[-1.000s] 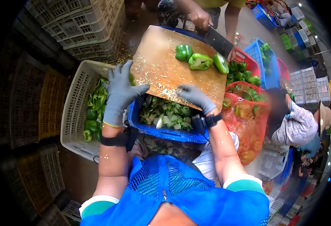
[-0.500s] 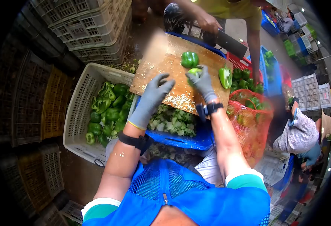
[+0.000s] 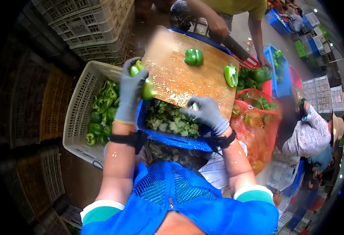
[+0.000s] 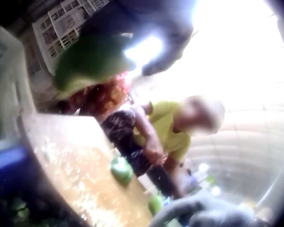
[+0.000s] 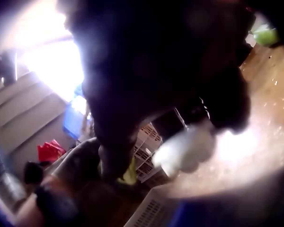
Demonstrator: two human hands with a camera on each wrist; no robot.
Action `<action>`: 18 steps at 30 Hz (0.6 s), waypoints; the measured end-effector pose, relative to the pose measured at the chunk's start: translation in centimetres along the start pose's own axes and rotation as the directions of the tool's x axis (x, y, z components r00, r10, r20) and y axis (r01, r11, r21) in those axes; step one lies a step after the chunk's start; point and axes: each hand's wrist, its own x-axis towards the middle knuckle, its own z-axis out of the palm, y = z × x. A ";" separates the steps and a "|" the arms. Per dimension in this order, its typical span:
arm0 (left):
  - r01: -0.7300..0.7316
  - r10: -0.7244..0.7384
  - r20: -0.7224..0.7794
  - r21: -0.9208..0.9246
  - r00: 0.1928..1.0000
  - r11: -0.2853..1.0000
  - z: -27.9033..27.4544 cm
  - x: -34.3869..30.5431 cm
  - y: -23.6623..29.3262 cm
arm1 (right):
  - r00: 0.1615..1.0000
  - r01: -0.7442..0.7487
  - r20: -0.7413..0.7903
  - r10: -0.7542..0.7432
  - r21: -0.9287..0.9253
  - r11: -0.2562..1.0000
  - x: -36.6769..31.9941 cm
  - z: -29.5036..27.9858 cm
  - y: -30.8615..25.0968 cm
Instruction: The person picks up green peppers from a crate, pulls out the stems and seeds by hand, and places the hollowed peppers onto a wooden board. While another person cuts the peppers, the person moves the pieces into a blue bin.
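Observation:
In the head view my gloved left hand point(image 3: 128, 92) grips cut green pepper pieces point(image 3: 148, 90) at the left edge of the wooden cutting board point(image 3: 205, 84). One green piece point(image 4: 92, 64) hangs dark and blurred under the fingers in the left wrist view. My gloved right hand point(image 3: 208, 114) pinches a pale pepper core point(image 5: 184, 151) at the board's near edge, above the blue tub point(image 3: 172, 141) of pepper trimmings point(image 3: 176, 123). A whole-looking green pepper point(image 3: 194, 57) and a cut pepper half point(image 3: 231, 75) lie on the board among scattered seeds.
A white crate point(image 3: 78, 105) of cut peppers stands on the left, with stacked crates point(image 3: 97, 27) behind. Opposite, a person holds a cleaver point(image 3: 236, 47) and a green pepper point(image 3: 261, 74). A red mesh bag point(image 3: 256, 129) and a red crate point(image 3: 254, 62) sit on the right.
From the board's middle, both hands have come back toward its near side, the left moving left with pepper pieces, the right with a core. The cut pepper between the others has left the board.

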 end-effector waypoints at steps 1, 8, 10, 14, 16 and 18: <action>-0.114 0.068 0.145 0.335 0.987 0.935 -1.9 0.3 1.5 | 0.969 0.008 0.248 0.013 -0.080 0.997 0.3 -0.8 -0.3; -0.294 0.153 0.266 0.644 0.952 0.706 -0.5 0.2 0.5 | 0.963 -0.206 -0.232 0.137 -0.309 0.928 16.1 0.3 6.9; -0.307 0.125 0.311 0.650 0.942 0.696 0.4 -0.4 -0.2 | 0.895 -0.399 -0.334 0.296 -0.299 0.867 19.0 1.4 8.2; -0.291 0.085 0.332 0.646 0.940 0.706 1.0 -0.6 0.0 | 0.879 -0.466 -0.279 0.387 -0.333 0.820 18.8 3.1 8.8; -0.265 0.072 0.330 0.590 0.941 0.763 1.1 -0.5 -0.3 | 0.906 -0.422 -0.185 0.382 -0.307 0.853 16.4 2.7 6.9; -0.253 0.009 0.388 0.582 0.922 0.773 1.1 0.2 -0.8 | 0.950 -0.245 -0.199 0.241 0.004 0.969 13.9 4.7 9.5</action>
